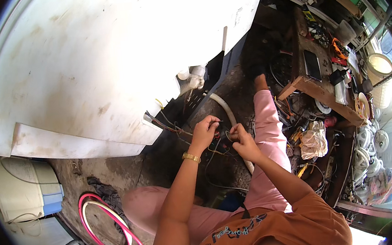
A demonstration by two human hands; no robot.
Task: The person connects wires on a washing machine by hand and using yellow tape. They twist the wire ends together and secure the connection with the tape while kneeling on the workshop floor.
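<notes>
My left hand (205,132), with a gold bracelet at the wrist, pinches a thin wire between thumb and fingertips. Just to its right, my right hand (243,141) is closed on another thin wire, which loops out by the fingertips. The wire ends between the hands are too small to make out. A bundle of coloured wires (170,127) runs from the lower corner of a large white appliance body (83,81) toward my left hand. Near its underside shows a white plastic fitting (195,78). Behind my right hand, a grey corrugated hose (224,106) curves along the floor.
A pink hose (85,213) lies coiled on the floor at left, near white-and-blue plastic housings (20,186). At right stands a wooden bench (323,93) with a dark phone (312,65) and tools. Loose wires, a crumpled cloth (314,140) and white plastic parts (368,155) crowd below it.
</notes>
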